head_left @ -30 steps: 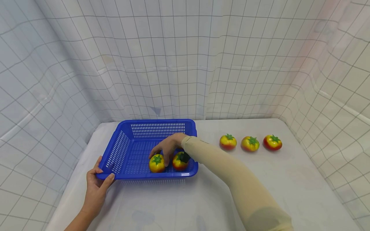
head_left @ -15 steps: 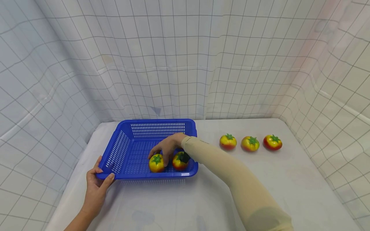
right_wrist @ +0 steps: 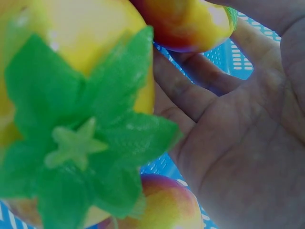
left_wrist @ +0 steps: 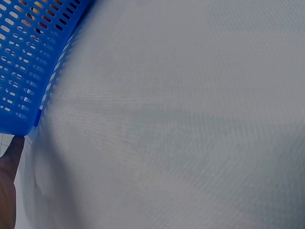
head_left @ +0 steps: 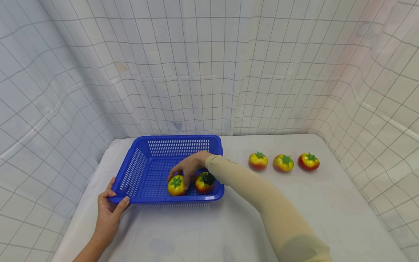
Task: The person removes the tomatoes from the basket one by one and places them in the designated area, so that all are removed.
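Observation:
A blue plastic basket (head_left: 178, 199) with slotted walls stands on the table. My left hand (head_left: 108, 214) grips its near left corner, thumb on the near rim and fingers at the left side; the left wrist view shows one digit (left_wrist: 13, 157) against the basket's corner (left_wrist: 19, 125). Inside the basket, my right hand (head_left: 190, 168) holds a yellow-red toy tomato (head_left: 176, 186), thumb and fingers around it. A second toy tomato (head_left: 203, 185) sits under my right wrist, partly covered. The right wrist view shows my palm (right_wrist: 243, 138), the held tomato (right_wrist: 190, 24) and a large close tomato (right_wrist: 114, 28).
Three more toy tomatoes stand in a row right of the basket: a left one (head_left: 258, 161), a middle one (head_left: 283, 163) and a right one (head_left: 308, 161). White cloth covers the table (head_left: 183, 233). Gridded white curtains (head_left: 209, 72) surround it. Another tomato (right_wrist: 164, 205) shows low in the right wrist view.
The held tomato has shifted very slightly left with my right fingers. My left hand, the basket and the row of tomatoes have stayed put.

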### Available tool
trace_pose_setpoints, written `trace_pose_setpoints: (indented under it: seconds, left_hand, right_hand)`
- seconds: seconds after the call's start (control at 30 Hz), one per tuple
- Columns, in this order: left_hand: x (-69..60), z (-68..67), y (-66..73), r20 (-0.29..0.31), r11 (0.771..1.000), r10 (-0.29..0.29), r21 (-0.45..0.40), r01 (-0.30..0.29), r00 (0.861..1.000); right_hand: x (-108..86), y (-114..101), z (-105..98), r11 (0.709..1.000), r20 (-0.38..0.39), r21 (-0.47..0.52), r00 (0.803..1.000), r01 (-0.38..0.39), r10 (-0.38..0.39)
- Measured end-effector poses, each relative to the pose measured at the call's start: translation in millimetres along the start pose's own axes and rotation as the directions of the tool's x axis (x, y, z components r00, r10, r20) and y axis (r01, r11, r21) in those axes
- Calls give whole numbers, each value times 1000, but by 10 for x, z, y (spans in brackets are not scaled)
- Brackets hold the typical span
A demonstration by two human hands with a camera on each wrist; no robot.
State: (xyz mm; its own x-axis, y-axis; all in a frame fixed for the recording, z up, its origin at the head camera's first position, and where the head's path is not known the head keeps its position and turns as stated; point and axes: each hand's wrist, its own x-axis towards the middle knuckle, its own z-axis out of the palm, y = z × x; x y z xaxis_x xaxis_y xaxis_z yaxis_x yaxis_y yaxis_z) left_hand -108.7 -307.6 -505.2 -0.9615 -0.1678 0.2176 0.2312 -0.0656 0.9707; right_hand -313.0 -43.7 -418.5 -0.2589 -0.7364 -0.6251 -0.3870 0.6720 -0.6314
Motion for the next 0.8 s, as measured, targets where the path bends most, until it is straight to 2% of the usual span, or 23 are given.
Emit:
trace_pose_setpoints:
  seconds: [0.6,0.8]
  left_hand:
    - [-6,12,24,-1,1000,-16,9,16,1000]
    - [-5,15,31,-5,1000,-23,14,23,1000]
  right_hand:
    - [-1,11,11,993,15,112,999,44,-46]
    - [20,18,8,996,22,80,999,45,-47]
